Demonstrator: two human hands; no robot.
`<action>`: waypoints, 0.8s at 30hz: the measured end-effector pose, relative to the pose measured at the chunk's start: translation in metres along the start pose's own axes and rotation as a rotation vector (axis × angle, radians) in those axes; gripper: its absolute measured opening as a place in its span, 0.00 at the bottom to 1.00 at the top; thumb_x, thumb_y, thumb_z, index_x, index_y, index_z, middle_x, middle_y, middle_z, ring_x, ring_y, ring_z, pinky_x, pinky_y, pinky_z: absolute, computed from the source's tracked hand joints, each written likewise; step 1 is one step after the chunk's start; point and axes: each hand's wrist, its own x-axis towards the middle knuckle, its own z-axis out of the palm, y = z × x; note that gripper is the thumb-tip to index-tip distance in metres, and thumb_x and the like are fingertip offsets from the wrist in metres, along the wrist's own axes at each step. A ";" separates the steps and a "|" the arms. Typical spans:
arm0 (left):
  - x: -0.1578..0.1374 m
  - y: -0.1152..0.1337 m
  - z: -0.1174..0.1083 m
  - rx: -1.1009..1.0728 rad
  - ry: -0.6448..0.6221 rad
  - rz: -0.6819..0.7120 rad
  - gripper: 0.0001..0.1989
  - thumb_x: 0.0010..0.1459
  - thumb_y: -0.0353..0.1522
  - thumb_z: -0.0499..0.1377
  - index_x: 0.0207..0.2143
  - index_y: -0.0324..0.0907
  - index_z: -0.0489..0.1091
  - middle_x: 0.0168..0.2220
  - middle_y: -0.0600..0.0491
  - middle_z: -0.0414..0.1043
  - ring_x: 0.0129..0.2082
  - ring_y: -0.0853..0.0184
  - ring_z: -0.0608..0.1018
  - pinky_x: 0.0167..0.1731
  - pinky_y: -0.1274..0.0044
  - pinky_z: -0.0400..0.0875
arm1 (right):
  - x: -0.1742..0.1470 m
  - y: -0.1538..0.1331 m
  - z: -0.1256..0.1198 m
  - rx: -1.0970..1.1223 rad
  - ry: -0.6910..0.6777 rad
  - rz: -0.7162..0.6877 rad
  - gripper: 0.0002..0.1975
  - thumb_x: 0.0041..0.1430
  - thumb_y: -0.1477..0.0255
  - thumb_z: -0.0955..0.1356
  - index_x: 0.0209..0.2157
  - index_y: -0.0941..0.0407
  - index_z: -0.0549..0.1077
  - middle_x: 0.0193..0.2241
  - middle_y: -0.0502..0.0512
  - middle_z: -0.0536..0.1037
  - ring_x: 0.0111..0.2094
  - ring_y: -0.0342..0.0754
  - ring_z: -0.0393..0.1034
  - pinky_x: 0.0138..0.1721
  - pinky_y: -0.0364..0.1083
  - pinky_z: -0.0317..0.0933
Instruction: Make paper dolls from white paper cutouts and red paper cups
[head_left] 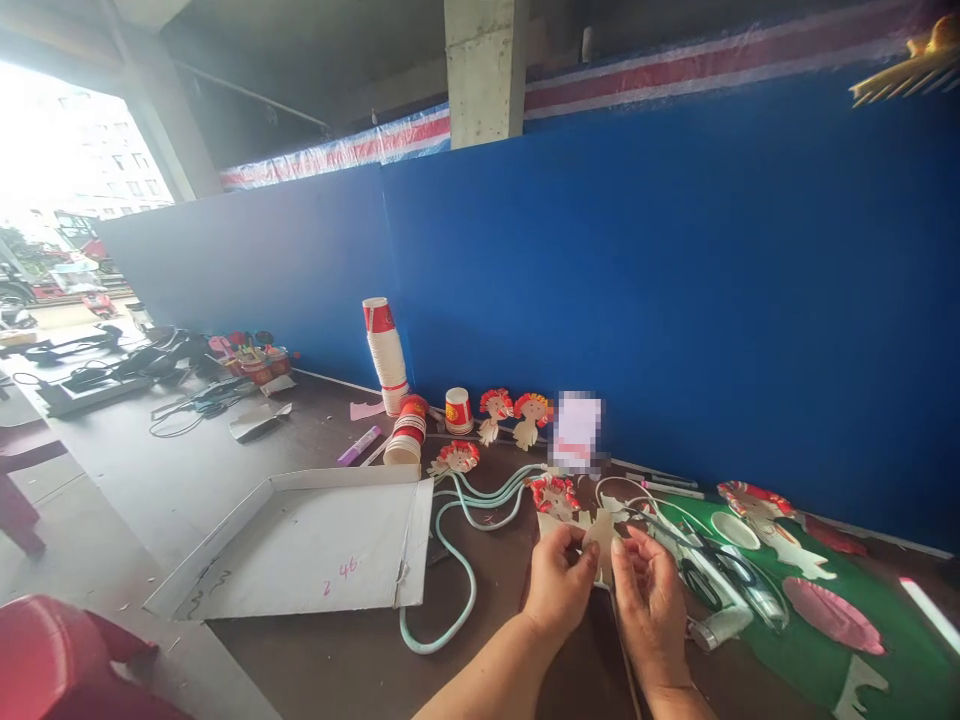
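Near the table's front edge, a pale paper cutout (601,538) is pinched between my two hands. My left hand (559,580) grips its left side with thumb and fingers. Closed on the opposite side is my right hand (651,590), its thumb close to the piece. Just behind them lies a paper doll head with a red frilled edge (553,496); whether it joins the cutout I cannot tell. Two similar paper dolls (495,415) lean by the blue wall, and another frilled doll (456,458) lies left of the cable.
A shallow white box lid (300,550) lies left, beside a pale green cable (469,590). Stacked paper cups (387,360) stand near the blue wall (675,280). Scissors (701,580), a glue gun (739,590) and a pink frilled piece (836,612) are on the right.
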 end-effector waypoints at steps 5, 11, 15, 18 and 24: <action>0.000 -0.004 0.001 0.021 -0.075 -0.017 0.09 0.55 0.36 0.61 0.30 0.38 0.71 0.24 0.56 0.67 0.24 0.73 0.65 0.25 0.80 0.59 | -0.001 0.001 -0.002 -0.074 -0.034 -0.044 0.29 0.54 0.49 0.65 0.45 0.60 0.72 0.37 0.65 0.78 0.34 0.55 0.73 0.35 0.51 0.67; 0.015 -0.003 -0.022 0.137 0.215 0.107 0.11 0.60 0.39 0.56 0.35 0.41 0.72 0.31 0.51 0.73 0.32 0.67 0.72 0.33 0.78 0.65 | 0.001 0.003 -0.004 -0.171 0.091 -0.117 0.28 0.58 0.51 0.63 0.45 0.61 0.73 0.39 0.67 0.78 0.35 0.55 0.73 0.35 0.51 0.66; 0.033 0.006 -0.042 0.350 0.413 0.077 0.09 0.61 0.37 0.54 0.33 0.42 0.71 0.32 0.51 0.74 0.33 0.65 0.73 0.36 0.75 0.65 | 0.002 0.004 -0.003 -0.178 0.114 -0.145 0.25 0.59 0.53 0.63 0.45 0.60 0.73 0.37 0.64 0.78 0.34 0.54 0.72 0.37 0.51 0.65; 0.045 0.015 -0.043 0.580 0.384 0.067 0.06 0.58 0.33 0.56 0.33 0.43 0.72 0.35 0.49 0.74 0.40 0.60 0.73 0.43 0.71 0.64 | 0.003 0.002 -0.001 -0.168 0.100 -0.169 0.24 0.59 0.54 0.63 0.44 0.59 0.73 0.38 0.65 0.78 0.37 0.55 0.73 0.38 0.51 0.66; 0.061 0.020 -0.028 0.924 0.301 -0.092 0.14 0.50 0.37 0.64 0.39 0.40 0.71 0.41 0.39 0.75 0.47 0.50 0.72 0.47 0.65 0.62 | 0.002 0.000 -0.002 -0.196 0.078 -0.181 0.22 0.59 0.56 0.63 0.44 0.60 0.73 0.38 0.66 0.79 0.38 0.55 0.74 0.39 0.51 0.66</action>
